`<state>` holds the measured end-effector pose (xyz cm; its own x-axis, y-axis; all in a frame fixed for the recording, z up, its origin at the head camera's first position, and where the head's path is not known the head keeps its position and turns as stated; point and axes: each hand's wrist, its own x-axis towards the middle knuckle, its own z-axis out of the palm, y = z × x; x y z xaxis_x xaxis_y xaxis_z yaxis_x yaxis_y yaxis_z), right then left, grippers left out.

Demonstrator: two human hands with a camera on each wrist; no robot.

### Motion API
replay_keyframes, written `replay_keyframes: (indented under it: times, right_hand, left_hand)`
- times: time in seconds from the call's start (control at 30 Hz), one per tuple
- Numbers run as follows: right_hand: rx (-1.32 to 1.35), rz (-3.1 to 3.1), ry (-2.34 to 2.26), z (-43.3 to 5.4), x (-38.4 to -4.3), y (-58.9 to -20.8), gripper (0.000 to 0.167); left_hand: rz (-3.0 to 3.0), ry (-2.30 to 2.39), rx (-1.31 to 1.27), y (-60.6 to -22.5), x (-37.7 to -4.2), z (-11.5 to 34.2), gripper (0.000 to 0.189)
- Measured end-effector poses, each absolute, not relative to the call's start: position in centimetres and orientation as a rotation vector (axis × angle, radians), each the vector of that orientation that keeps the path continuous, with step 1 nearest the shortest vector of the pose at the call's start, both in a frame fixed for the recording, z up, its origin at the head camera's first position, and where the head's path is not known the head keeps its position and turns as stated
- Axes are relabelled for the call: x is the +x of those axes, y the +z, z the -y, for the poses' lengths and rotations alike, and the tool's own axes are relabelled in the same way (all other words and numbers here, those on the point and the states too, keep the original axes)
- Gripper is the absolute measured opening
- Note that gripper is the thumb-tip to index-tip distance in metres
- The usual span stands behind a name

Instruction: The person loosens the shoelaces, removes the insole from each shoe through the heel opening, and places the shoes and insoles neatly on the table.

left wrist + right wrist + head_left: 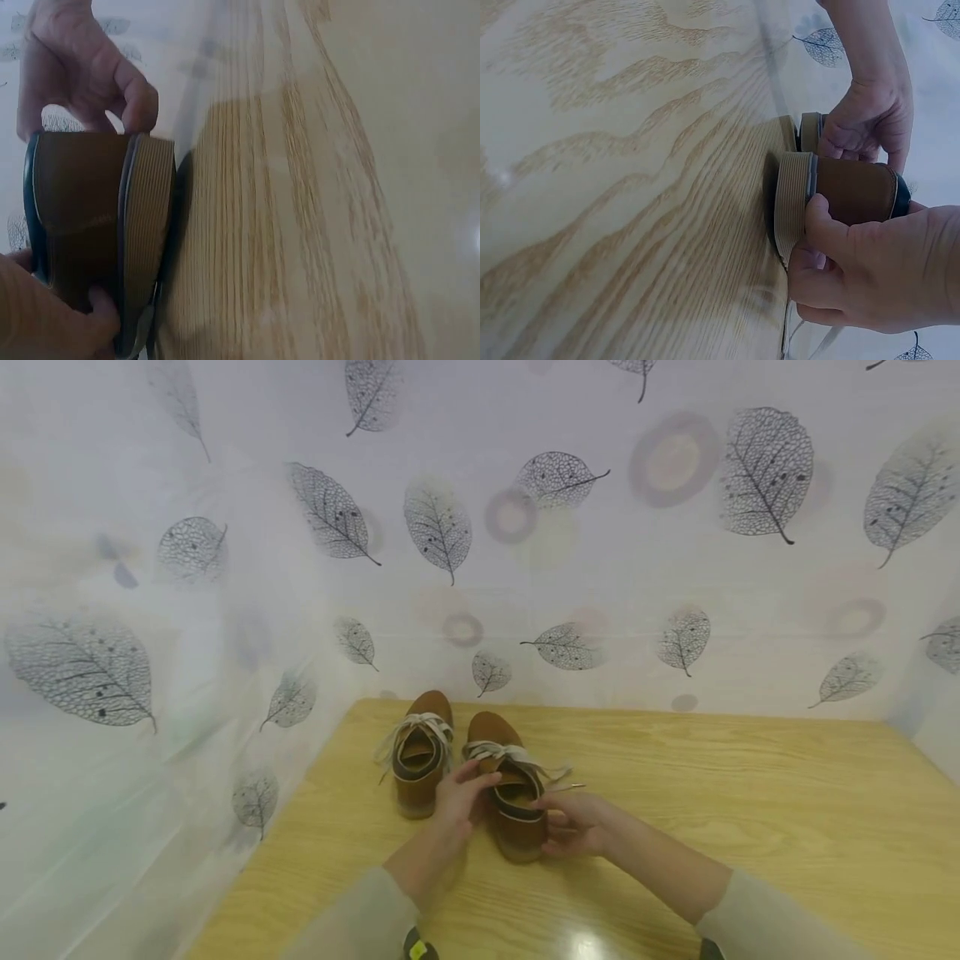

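A brown lace-up shoe stands on the wooden table, its toe pointing away, with pale laces tied across the front. My left hand grips its collar from the left, thumb over the rim. On the other side my right hand holds the collar near the heel, its lower fingers against the outside. In the right wrist view, the right hand's fingertips touch the brown side just above the ribbed sole. A matching shoe stands just left of my left hand, untouched.
The wooden tabletop extends to the right of the shoes. A pale sheet printed with dark leaves hangs behind the table and along the left side. A lace end trails onto the table on the right.
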<state>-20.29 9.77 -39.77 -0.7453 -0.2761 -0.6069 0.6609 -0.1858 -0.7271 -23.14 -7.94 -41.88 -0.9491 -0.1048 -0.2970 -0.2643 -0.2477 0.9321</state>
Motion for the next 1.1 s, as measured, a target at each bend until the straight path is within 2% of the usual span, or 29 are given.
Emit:
replay_keyframes:
  times: [0.33,0.67,0.73,0.8,0.87,1.03,1.1]
  right_hand:
    - [0.485,-1.517,-2.022,-10.3,-19.4,-40.0,0.048]
    - [0.566,-1.402,-2.194,-12.0,-18.2,-43.4,0.109]
    - [0.571,-1.401,-2.210,-12.2,-18.2,-44.2,0.116]
    - [0.559,-1.388,-2.219,-12.1,-18.1,-44.8,0.113]
    - [0.552,-1.381,-2.226,-11.9,-17.8,-44.8,0.103]
    - [0.592,-1.439,-2.223,-10.7,-15.6,-41.1,0.069]
    - [0.633,-1.441,-2.233,-10.4,-15.0,-39.8,0.061]
  left_hand:
    - [-1.856,2.285,-0.477,-41.9,-22.2,7.6,0.066]
    - [-1.850,2.312,-0.523,-42.1,-20.5,5.7,0.067]
    - [-1.859,2.321,-0.545,-42.1,-20.1,5.2,0.067]
    - [-1.851,2.337,-0.552,-42.0,-19.7,4.8,0.067]
    - [-1.839,2.348,-0.548,-42.0,-19.3,4.5,0.069]
    - [-1.850,2.377,-0.492,-41.9,-18.3,3.8,0.070]
    - [-1.895,2.394,-0.461,-42.0,-18.0,3.6,0.071]
